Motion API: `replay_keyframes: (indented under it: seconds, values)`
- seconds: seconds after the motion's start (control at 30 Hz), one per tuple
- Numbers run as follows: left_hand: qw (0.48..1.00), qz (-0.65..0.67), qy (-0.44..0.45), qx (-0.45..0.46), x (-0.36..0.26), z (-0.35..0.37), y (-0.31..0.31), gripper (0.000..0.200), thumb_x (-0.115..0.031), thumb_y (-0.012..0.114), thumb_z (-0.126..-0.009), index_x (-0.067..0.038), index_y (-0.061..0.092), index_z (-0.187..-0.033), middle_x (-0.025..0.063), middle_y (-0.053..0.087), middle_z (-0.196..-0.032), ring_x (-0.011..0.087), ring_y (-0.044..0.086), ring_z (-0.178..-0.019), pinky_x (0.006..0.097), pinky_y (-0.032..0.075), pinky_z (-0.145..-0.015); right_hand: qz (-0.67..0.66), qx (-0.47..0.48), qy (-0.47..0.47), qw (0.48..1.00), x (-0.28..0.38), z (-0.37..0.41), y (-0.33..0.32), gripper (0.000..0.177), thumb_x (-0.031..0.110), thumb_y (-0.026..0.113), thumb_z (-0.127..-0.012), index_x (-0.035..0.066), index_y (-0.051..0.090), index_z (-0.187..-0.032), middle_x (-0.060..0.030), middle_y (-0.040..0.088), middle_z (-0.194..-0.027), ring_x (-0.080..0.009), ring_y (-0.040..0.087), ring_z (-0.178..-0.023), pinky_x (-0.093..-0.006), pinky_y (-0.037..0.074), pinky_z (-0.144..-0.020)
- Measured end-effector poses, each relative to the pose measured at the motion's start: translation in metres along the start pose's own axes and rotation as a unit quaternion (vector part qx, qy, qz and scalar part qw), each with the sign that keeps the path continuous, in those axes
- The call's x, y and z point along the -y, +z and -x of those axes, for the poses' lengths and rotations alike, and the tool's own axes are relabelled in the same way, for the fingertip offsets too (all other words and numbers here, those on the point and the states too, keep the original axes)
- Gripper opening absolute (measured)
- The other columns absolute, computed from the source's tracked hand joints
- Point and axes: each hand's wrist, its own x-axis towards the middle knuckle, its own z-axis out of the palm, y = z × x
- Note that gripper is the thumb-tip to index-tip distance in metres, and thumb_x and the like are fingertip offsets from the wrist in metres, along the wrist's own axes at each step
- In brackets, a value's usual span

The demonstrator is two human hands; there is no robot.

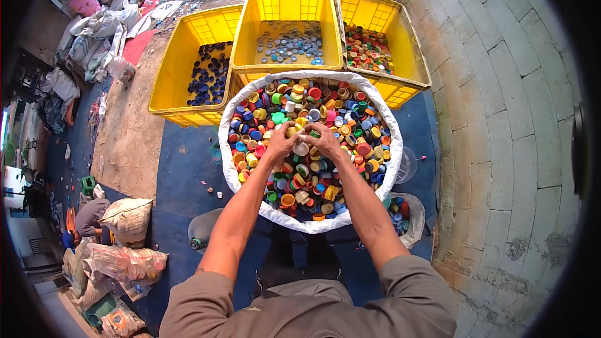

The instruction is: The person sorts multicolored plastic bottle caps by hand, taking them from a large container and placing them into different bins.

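Observation:
A wide round white sack [391, 119] stands in front of me, filled with loose plastic bottle caps of many colours. Over its middle, my left hand [280, 144] and my right hand [324, 141] come together, fingers bent and fingertips nearly meeting. Between them shows a yellow bottle cap [300, 123], pinched by both hands and partly covered by the fingers. Just below the fingertips is a pale, whitish cap [300, 149]. Green caps [278, 117] lie close by my left fingers, among red, blue and orange ones.
Behind the sack stand three yellow crates: the left crate [172, 62] with dark blue caps, the middle crate [285, 3] with pale ones, the right crate [400, 31] with red and orange ones. A block wall [501, 119] rises at right. A bent-over person [94, 219] and filled bags [125, 219] are at left.

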Motion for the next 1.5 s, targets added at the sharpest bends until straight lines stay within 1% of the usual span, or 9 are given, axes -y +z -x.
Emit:
replay_keyframes:
  seconds: [0.1, 0.2, 0.23, 0.33, 0.37, 0.63, 1.07, 1.27, 1.5]
  values:
    - [0.983, 0.182, -0.034, 0.007, 0.002, 0.033, 0.006, 0.044, -0.038, 0.067, -0.086, -0.002, 0.057, -0.11, 0.0063, 0.063, -0.087, 0.0121, 0.061, -0.077, 0.0275, 0.049, -0.066, 0.1, -0.01, -0.071, 0.992, 0.01, 0.042, -0.003, 0.04, 0.036, 0.072, -0.073, 0.008, 0.068, -0.101, -0.0119, 0.062, -0.111, -0.0289, 0.058, -0.106, -0.0391, 0.046, -0.09]
    - [0.997, -0.011, 0.029, -0.072, 0.003, 0.057, 0.0, 0.044, -0.037, 0.068, -0.086, -0.005, 0.057, -0.114, 0.0091, 0.065, -0.087, 0.0136, 0.062, -0.07, 0.026, 0.05, -0.063, 0.253, -0.06, -0.07, 0.963, 0.005, 0.083, -0.005, 0.033, 0.031, 0.069, -0.076, 0.015, 0.068, -0.105, -0.0115, 0.06, -0.118, -0.0292, 0.053, -0.116, -0.0479, 0.037, -0.1]
    - [0.998, -0.01, -0.048, -0.04, -0.001, 0.063, -0.005, 0.049, -0.041, 0.067, -0.084, -0.009, 0.057, -0.12, 0.0135, 0.066, -0.099, 0.0205, 0.063, -0.09, 0.0337, 0.05, -0.079, 0.28, -0.083, -0.029, 0.956, 0.005, 0.093, -0.005, 0.033, 0.03, 0.067, -0.076, 0.017, 0.068, -0.107, -0.0126, 0.057, -0.123, -0.0308, 0.048, -0.121, -0.0514, 0.032, -0.102]
    - [0.932, -0.325, 0.063, -0.149, 0.025, 0.072, -0.005, 0.058, -0.046, 0.064, -0.084, -0.014, 0.052, -0.13, 0.0188, 0.058, -0.121, 0.0303, 0.05, -0.118, 0.0465, 0.038, -0.097, 0.34, -0.138, 0.047, 0.929, 0.006, 0.115, -0.004, 0.037, 0.025, 0.064, -0.076, 0.017, 0.066, -0.112, -0.0158, 0.05, -0.132, -0.0359, 0.04, -0.127, -0.0553, 0.026, -0.103]
    - [0.952, -0.278, 0.066, -0.109, 0.044, 0.067, -0.008, 0.067, -0.047, 0.061, -0.084, -0.014, 0.042, -0.14, 0.0214, 0.041, -0.14, 0.0379, 0.03, -0.133, 0.0559, 0.024, -0.104, 0.357, -0.155, 0.062, 0.919, 0.007, 0.117, -0.006, 0.04, 0.023, 0.063, -0.076, 0.016, 0.065, -0.115, -0.0169, 0.048, -0.134, -0.0376, 0.039, -0.128, -0.0555, 0.026, -0.103]
    - [0.9, -0.318, 0.017, -0.296, 0.036, 0.148, -0.002, 0.064, -0.03, 0.063, -0.083, -0.006, 0.04, -0.137, 0.0205, 0.037, -0.141, 0.0372, 0.027, -0.134, 0.0551, 0.02, -0.106, 0.309, -0.175, 0.027, 0.935, 0.027, 0.118, 0.008, 0.038, 0.02, 0.065, -0.076, 0.007, 0.062, -0.112, -0.015, 0.062, -0.11, -0.0332, 0.054, -0.107, -0.0437, 0.041, -0.092]
    - [0.929, -0.308, 0.129, -0.16, 0.027, 0.245, 0.043, 0.039, -0.028, 0.071, -0.077, -0.008, 0.061, -0.11, 0.0098, 0.056, -0.109, 0.0297, 0.047, -0.107, 0.0445, 0.035, -0.088, 0.336, -0.146, -0.054, 0.929, 0.011, 0.077, 0.06, 0.049, 0.037, 0.073, -0.077, 0.013, 0.057, -0.117, -0.0083, 0.064, -0.106, -0.028, 0.058, -0.1, -0.0463, 0.039, -0.082]
    - [0.93, -0.287, 0.079, -0.214, 0.034, 0.219, 0.023, 0.046, -0.022, 0.07, -0.077, -0.007, 0.056, -0.118, 0.0105, 0.058, -0.109, 0.0304, 0.048, -0.104, 0.0449, 0.035, -0.088, 0.133, -0.24, -0.057, 0.96, 0.005, 0.062, 0.03, 0.049, 0.025, 0.076, -0.075, 0.005, 0.059, -0.116, -0.0158, 0.065, -0.103, -0.0328, 0.061, -0.097, -0.0441, 0.046, -0.084]
    - [0.916, -0.298, 0.098, -0.248, 0.044, 0.17, -0.008, 0.074, -0.019, 0.077, -0.069, -0.011, 0.045, -0.134, 0.0063, 0.057, -0.114, 0.0263, 0.044, -0.107, 0.0427, 0.032, -0.091, -0.307, -0.218, 0.109, 0.92, 0.025, 0.123, -0.001, 0.047, 0.014, 0.071, -0.083, -0.002, 0.051, -0.122, -0.0108, 0.063, -0.107, -0.0153, 0.063, -0.093, -0.026, 0.052, -0.078]
